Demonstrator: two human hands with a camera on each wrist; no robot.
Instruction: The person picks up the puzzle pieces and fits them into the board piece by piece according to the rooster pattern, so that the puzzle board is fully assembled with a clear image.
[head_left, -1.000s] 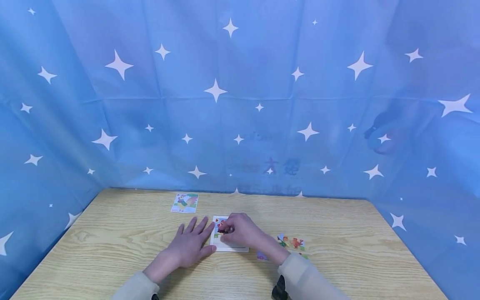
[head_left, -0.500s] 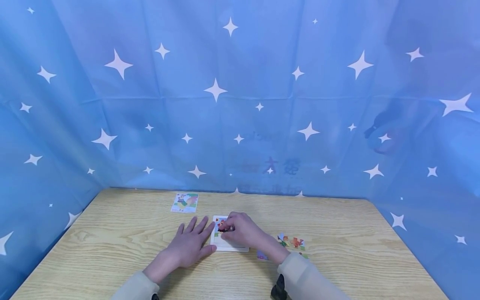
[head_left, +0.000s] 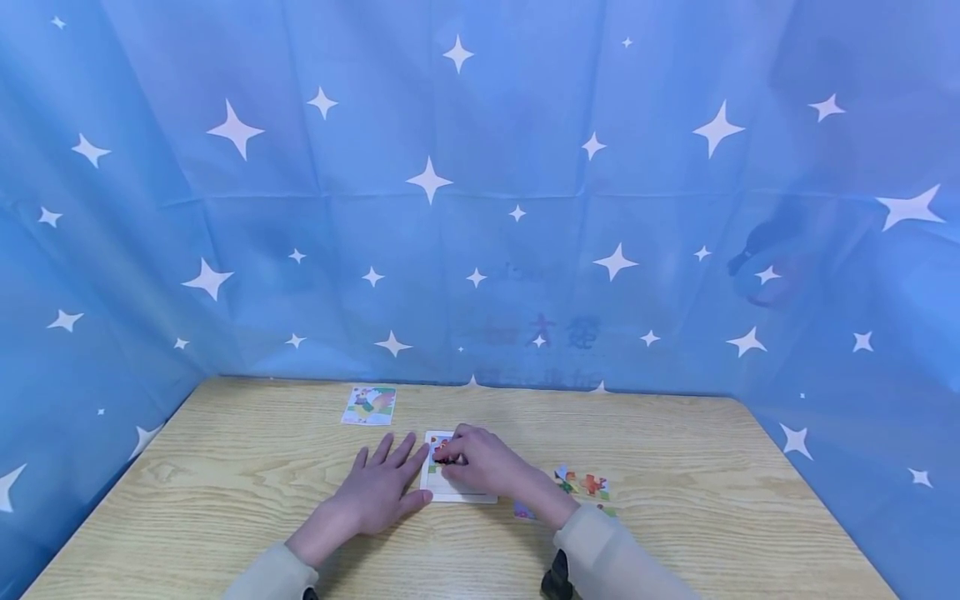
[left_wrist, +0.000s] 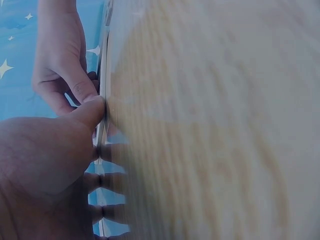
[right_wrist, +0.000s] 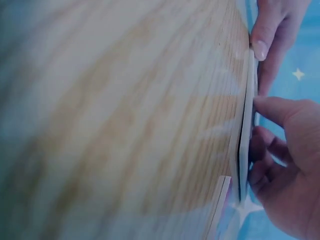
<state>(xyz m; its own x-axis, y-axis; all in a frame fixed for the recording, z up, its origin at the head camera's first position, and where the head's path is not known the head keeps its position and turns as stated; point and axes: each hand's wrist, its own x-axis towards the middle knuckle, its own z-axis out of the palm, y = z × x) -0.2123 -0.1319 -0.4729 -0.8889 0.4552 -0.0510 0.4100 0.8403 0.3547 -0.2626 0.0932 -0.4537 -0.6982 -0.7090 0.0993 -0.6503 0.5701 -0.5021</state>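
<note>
A white-framed puzzle tray [head_left: 461, 498] lies flat at the middle of the table, with a red-and-blue picture part at its upper left. My left hand [head_left: 381, 492] rests beside it with fingers spread; its index fingertip and thumb touch the tray's left edge. Over the tray, my right hand [head_left: 483, 463] has its fingers curled down and appears to pinch a reddish puzzle piece [head_left: 439, 447] at the upper left. The fingers hide most of that piece and part of the tray. Both wrist views show the left thumb [left_wrist: 92, 111] and right hand [right_wrist: 295, 155] at the tray's thin edge.
Several loose puzzle pieces [head_left: 595, 485] lie right of the tray, partly behind the right forearm. A picture card [head_left: 370, 406] with a cartoon animal lies at the back left of the wooden table [head_left: 675, 500]. A blue star-printed curtain [head_left: 510, 250] stands behind the table and along its sides.
My right hand's fingertips have shifted very slightly on the tray, around the reddish piece. The left hand, loose pieces and card stay where they were.
</note>
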